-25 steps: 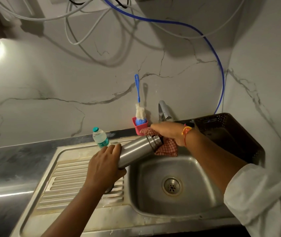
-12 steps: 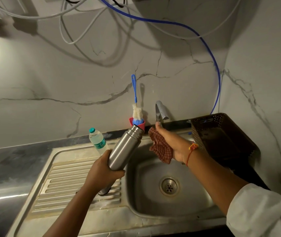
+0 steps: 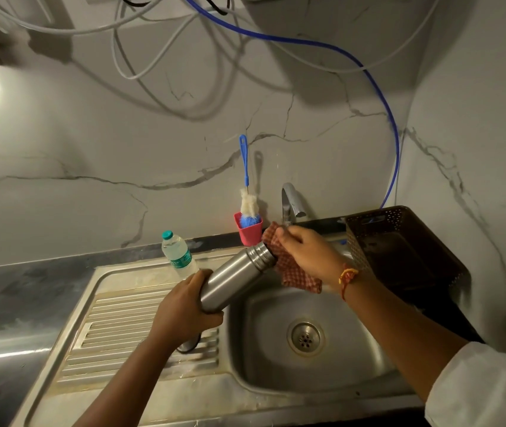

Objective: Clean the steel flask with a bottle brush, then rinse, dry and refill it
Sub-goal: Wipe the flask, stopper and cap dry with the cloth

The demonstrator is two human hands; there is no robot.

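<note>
Seemingly drying: left hand (image 3: 184, 309) grips the cylindrical steel flask (image 3: 236, 280), right hand (image 3: 307, 252) clutches a red checked cloth (image 3: 299, 277) at its mouth; refilling remains.

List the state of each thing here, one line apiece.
Flask: tilted, base gripped by the left hand, mouth end covered by the cloth.
Cloth: bunched in the right hand, at the flask's mouth.
Bottle brush: idle, head down in the red cup.
Water bottle: capped, partly hidden by the left hand.
Tap: no water seen running.
Sink: no standing water, plughole open.
</note>
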